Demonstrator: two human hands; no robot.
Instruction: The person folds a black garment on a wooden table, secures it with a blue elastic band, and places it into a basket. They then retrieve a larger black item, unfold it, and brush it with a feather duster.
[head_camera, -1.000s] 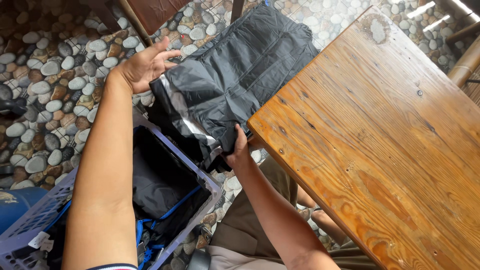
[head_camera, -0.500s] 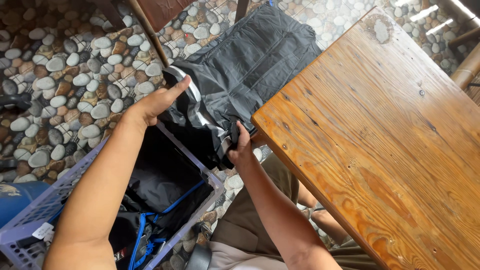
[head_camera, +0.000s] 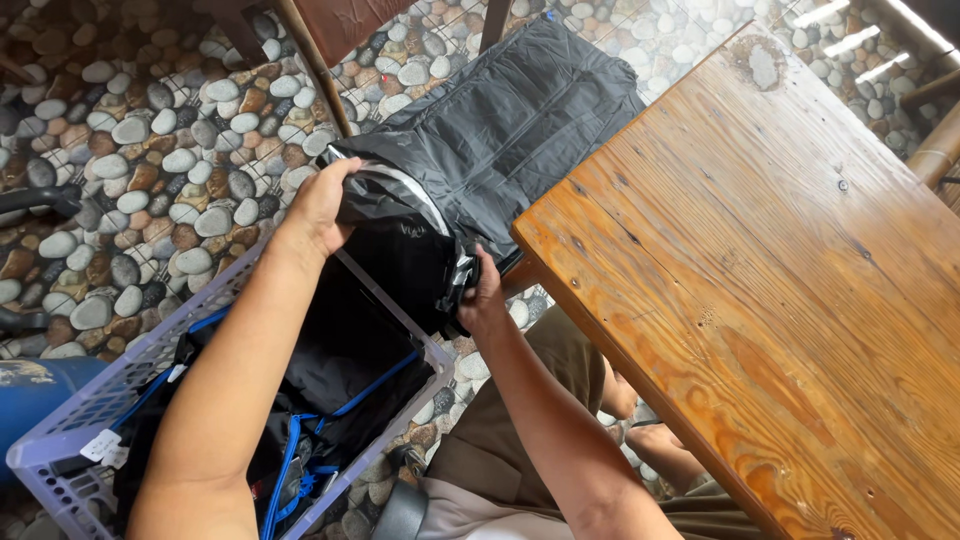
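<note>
A dark grey garment (head_camera: 500, 150) is held over the basket (head_camera: 60, 455), beside the wooden bench (head_camera: 760, 290). Its near end is gripped by the left hand (head_camera: 322, 205) and pinched by the right hand (head_camera: 482, 295). Its long side runs away from both hands.

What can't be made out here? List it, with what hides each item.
Head view only:
- Left hand fingertips: tucked into the black shiny fabric garment.
- Right hand fingers: hidden behind the garment's edge.
- Lilac plastic laundry basket contents: covered by dark cloth; left arm in front.
- Brown wooden table: cut off by the frame.
</note>
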